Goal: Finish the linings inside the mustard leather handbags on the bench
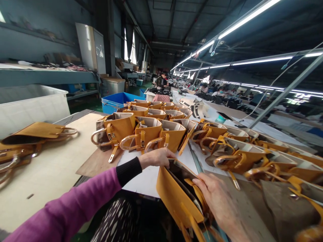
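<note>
A mustard-yellow handbag is tilted at the table's front edge, its open top facing up and its handles hanging toward me. My left hand is closed on the bag's far upper corner, with the fingertips partly hidden. On the near right side, my right hand grips the bag's rim, thumb on a yellow flap and fingers out of sight behind the panel. The dark interior shows between both hands. Just beyond stand rows of similar yellow handbags, with wrapped handles and metal clasps.
More yellow bags crowd the right side, some under brown covering. Two bags lie on the pale board at left. A blue bin and a white tub stand behind. A slanted metal post rises at right.
</note>
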Tool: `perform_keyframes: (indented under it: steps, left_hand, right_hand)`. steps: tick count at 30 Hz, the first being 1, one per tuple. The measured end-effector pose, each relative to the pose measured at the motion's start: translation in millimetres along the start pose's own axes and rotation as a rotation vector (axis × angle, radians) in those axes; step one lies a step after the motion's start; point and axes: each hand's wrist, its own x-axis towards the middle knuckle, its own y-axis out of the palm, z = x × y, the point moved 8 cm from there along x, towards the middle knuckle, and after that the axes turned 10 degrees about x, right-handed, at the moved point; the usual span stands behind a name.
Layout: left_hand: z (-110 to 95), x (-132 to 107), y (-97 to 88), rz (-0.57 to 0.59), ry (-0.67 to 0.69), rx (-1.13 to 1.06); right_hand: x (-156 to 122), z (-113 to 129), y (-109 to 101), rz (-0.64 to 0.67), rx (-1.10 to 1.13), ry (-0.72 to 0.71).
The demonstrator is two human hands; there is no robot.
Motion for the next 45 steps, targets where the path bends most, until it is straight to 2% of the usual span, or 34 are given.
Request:
perform_keyframes:
  steps: [3,6,12,18,24,28,35,41,45]
  left_hand:
    - [-6,2,4.8,0.047,0.053,-0.008]
    - [-15,4,6.3,0.045,0.093,-0.005]
    - [-16,11,11.9,-0.003,0.145,-0.127]
    - [-14,10,12.5,-0.050,0.109,-0.106]
    - [-20,6,5.8,-0.107,0.089,-0.029]
    - [-24,6,2.4,-0.140,0.073,0.053]
    - [-36,1,-1.5,-0.148,0.048,0.246]
    - [-39,-5,-8.4,-0.133,0.036,0.545]
    - [-42,10,-22.7,-0.082,0.121,0.722]
  right_hand:
    - [-2,-18,3,0.004,0.070,0.008]
    - [-1,-29,3,0.034,0.141,0.012]
    - [3,-22,-5,0.082,0.082,0.068]
    - [21,-1,11,0.091,0.033,-0.093]
    - [27,10,19,-0.016,-0.219,-0.276]
    - [27,10,18,-0.086,-0.304,-0.346]
    - [29,16,17,-0.113,-0.381,-0.383]
    - [33,16,18,0.047,-0.344,-0.291]
    - [34,17,20,0.125,-0.363,-0.192]
